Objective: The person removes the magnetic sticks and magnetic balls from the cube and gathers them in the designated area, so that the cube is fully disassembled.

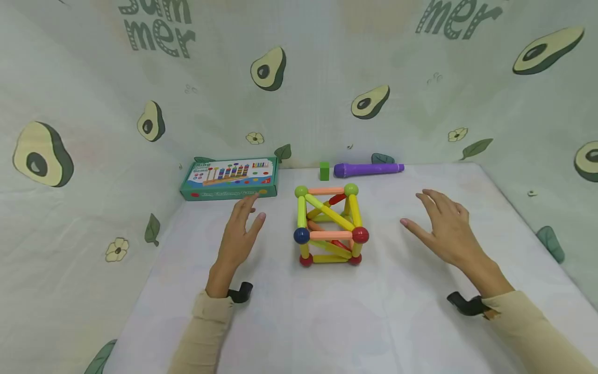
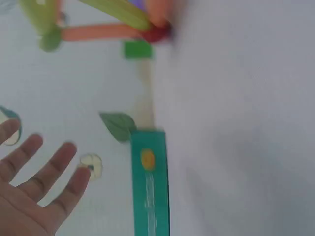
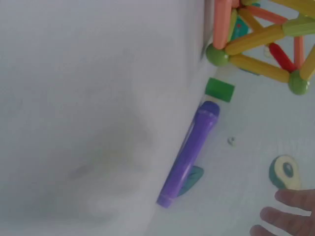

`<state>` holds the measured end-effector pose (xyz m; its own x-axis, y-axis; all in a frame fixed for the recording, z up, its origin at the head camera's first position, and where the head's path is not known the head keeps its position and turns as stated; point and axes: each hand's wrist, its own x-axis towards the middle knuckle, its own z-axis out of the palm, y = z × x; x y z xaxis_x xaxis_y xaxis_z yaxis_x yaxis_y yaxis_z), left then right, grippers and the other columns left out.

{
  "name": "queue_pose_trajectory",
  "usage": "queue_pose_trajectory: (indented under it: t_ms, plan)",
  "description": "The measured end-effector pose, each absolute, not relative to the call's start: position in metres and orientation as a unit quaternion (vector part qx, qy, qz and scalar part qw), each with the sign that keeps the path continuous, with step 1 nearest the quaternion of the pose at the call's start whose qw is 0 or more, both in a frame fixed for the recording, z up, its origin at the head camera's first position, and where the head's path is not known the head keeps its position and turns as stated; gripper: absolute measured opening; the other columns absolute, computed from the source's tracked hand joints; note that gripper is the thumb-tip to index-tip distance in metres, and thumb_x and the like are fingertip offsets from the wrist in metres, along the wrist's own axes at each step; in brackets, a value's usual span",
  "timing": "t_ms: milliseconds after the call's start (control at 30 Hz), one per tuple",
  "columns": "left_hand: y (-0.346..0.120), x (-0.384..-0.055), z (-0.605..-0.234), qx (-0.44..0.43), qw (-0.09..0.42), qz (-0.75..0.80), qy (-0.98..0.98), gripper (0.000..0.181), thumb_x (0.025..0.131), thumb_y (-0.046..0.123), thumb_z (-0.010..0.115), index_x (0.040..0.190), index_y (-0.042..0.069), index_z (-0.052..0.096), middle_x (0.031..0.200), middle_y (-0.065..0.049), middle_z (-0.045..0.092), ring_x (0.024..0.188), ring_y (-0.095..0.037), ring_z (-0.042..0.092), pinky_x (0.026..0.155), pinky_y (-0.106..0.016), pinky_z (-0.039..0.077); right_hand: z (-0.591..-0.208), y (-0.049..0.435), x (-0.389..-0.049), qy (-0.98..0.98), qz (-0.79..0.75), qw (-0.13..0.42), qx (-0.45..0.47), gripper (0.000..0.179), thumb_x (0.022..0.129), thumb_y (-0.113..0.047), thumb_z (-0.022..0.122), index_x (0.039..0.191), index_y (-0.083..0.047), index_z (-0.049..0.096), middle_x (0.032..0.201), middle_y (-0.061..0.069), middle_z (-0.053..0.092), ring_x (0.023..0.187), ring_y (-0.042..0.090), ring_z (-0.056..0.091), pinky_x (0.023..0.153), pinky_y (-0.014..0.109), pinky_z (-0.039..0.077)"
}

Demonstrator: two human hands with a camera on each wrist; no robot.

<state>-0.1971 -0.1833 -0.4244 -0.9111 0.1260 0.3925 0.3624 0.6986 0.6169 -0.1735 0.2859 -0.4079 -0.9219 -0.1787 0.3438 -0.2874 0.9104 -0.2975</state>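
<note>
A cube-shaped frame of magnetic rods and balls (image 1: pixel 330 235) stands in the middle of the white table, with yellow, orange and red rods joined by green, red and blue balls. To its left my left hand (image 1: pixel 237 241) hovers, fingers extended and touching nothing; the left wrist view shows those fingers (image 2: pixel 64 157) spread apart. On the other side, my right hand (image 1: pixel 444 228) is held apart from the frame, its thumb pointing toward it. Only a few fingertips (image 3: pixel 283 216) of that hand appear in the right wrist view. Neither hand holds anything.
Behind the left hand lies a green game box (image 1: pixel 229 196). A small green block (image 1: pixel 324 171) and a purple microphone-like stick (image 1: pixel 369 170) sit along the table's back edge. A cloth printed with avocados (image 1: pixel 268 68) hangs behind and at both sides.
</note>
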Motion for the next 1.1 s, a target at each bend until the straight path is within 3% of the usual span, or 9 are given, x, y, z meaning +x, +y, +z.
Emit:
queue_pose_trajectory:
  t_ms: [100,333,433,567,700,867,1100]
  plan:
    - [-0.169,-0.196,-0.425,-0.157,0.160,-0.461,-0.859,0.053,0.105,0.039,0.048,0.154,0.025,0.039,0.142,-0.006,0.047,0.114,-0.025,0.056,0.096,-0.051,0.046,-0.403,0.270,-0.165,-0.956,0.219,0.151,0.124,0.073,0.095,-0.051,0.062,0.146,-0.002,0.042,0.151,0.023,0.037,0.138,0.043,0.032,0.105,0.069,0.020]
    - [-0.148,-0.180,-0.435,-0.183,0.152,-0.512,-0.825,0.051,0.102,0.026,0.052,0.152,0.029,0.042,0.130,-0.001,0.056,0.102,-0.017,0.061,0.093,-0.049,0.049,-0.395,0.240,-0.157,-0.941,0.271,0.136,0.149,0.065,0.096,-0.043,0.066,0.143,-0.003,0.047,0.145,0.020,0.045,0.132,0.041,0.041,0.102,0.065,0.029]
    - [-0.140,-0.176,-0.438,-0.207,0.153,-0.519,-0.815,0.055,0.099,0.019,0.055,0.151,0.030,0.043,0.127,0.000,0.057,0.100,-0.017,0.061,0.091,-0.050,0.050,-0.394,0.235,-0.154,-0.932,0.295,0.142,0.154,0.060,0.096,-0.038,0.067,0.142,-0.004,0.049,0.142,0.016,0.049,0.129,0.037,0.045,0.101,0.063,0.032]
    - [-0.131,-0.176,-0.442,-0.247,0.141,-0.519,-0.806,0.054,0.099,0.023,0.060,0.150,0.027,0.044,0.124,0.000,0.059,0.101,-0.018,0.060,0.091,-0.047,0.051,-0.393,0.228,-0.149,-0.920,0.319,0.161,0.159,0.054,0.095,-0.032,0.071,0.140,-0.010,0.052,0.135,0.008,0.054,0.123,0.028,0.050,0.099,0.059,0.041]
    - [-0.127,-0.175,-0.443,-0.273,0.136,-0.519,-0.799,0.055,0.096,0.024,0.067,0.148,0.024,0.048,0.120,0.001,0.060,0.100,-0.018,0.061,0.090,-0.042,0.052,-0.391,0.215,-0.145,-0.907,0.323,0.188,0.193,0.054,0.090,-0.023,0.077,0.138,-0.014,0.055,0.129,0.001,0.057,0.116,0.019,0.054,0.093,0.043,0.050]
    - [-0.127,-0.173,-0.445,-0.289,0.144,-0.514,-0.794,0.057,0.090,0.013,0.076,0.143,0.018,0.055,0.122,0.000,0.059,0.101,-0.017,0.060,0.087,-0.037,0.053,-0.390,0.201,-0.143,-0.889,0.331,0.202,0.242,0.059,0.083,-0.016,0.083,0.137,-0.015,0.058,0.126,-0.003,0.059,0.107,0.013,0.057,0.086,0.027,0.051]
    - [-0.121,-0.174,-0.447,-0.282,0.149,-0.514,-0.796,0.053,0.087,0.013,0.079,0.136,0.014,0.060,0.122,-0.003,0.059,0.099,-0.018,0.060,0.087,-0.034,0.053,-0.396,0.191,-0.143,-0.875,0.331,0.203,0.290,0.055,0.082,-0.020,0.085,0.130,-0.009,0.061,0.125,-0.001,0.059,0.100,0.014,0.059,0.083,0.021,0.050]
